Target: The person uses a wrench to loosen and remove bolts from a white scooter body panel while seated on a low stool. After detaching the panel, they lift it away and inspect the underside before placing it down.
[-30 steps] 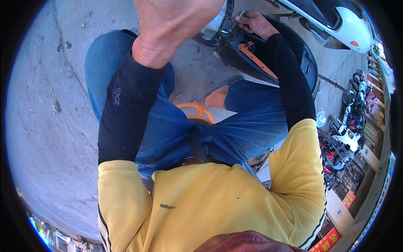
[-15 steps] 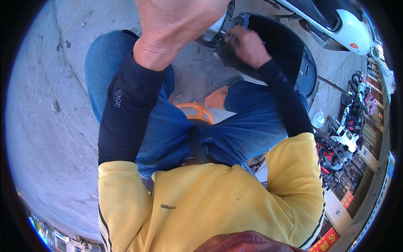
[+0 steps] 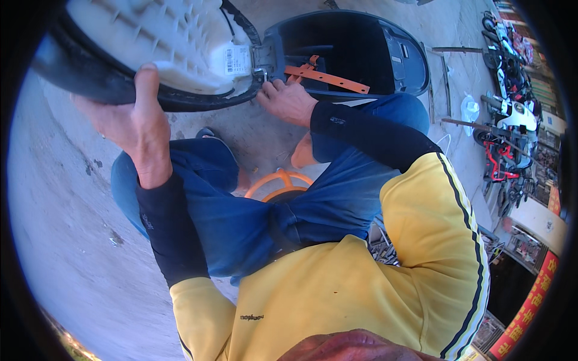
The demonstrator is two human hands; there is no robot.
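Work at the hinge (image 3: 263,58) looks unfinished: left of it, the left hand (image 3: 135,123) grips the opened seat (image 3: 180,36); beside it, the right hand (image 3: 289,102) curls, hold unclear.

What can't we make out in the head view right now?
All head view:
- Left grip: fingertips hidden by the raised scooter seat.
- Seat's far part: cut off by the top edge.
- Small metal piece at right grip: too small to tell whether tool or hinge part.
- Storage bin floor: lost in dark shadow.
- White label: print too small.
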